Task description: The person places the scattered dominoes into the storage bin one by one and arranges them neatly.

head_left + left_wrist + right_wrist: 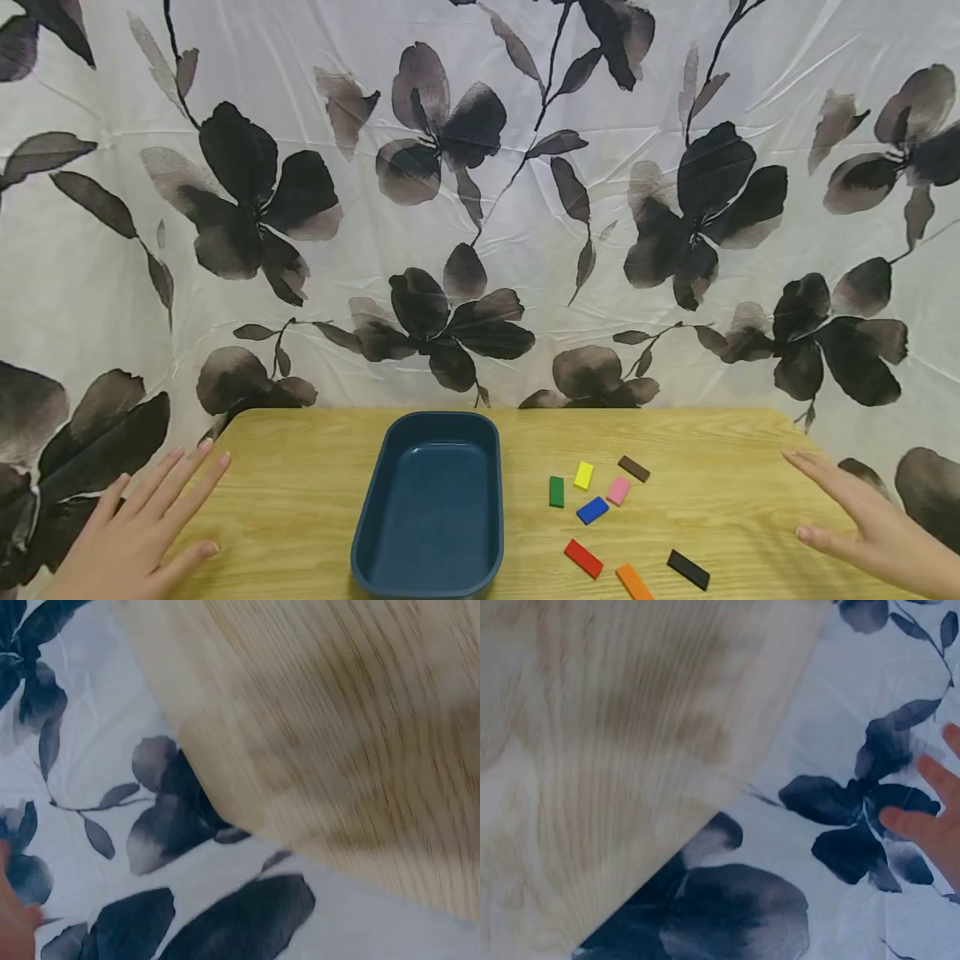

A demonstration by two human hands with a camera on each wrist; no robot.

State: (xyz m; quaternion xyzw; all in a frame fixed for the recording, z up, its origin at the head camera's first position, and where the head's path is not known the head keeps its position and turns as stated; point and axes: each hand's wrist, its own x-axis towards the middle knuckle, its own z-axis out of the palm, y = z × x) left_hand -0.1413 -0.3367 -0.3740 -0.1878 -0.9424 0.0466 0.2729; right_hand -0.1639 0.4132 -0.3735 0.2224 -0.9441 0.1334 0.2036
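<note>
My left hand point(138, 533) is at the table's left edge, fingers spread and holding nothing. At the right edge my right hand point(873, 517) is held out with straight fingers, also holding nothing. Between them stands a dark blue tray point(491, 500) with nothing inside. To its right lie small flat blocks: green point(556, 492), yellow point(583, 476), brown point(633, 468), pink point(618, 491), blue point(592, 510), red point(583, 559), orange point(634, 582) and black point(688, 570). The right wrist view catches some fingers point(915, 821) at its right side.
The light wooden table point(292, 500) has rounded far corners. Behind it hangs a white cloth point(555, 283) with dark printed flowers, close to the table's far edge and showing past its sides. The orange block runs off the bottom of the head view.
</note>
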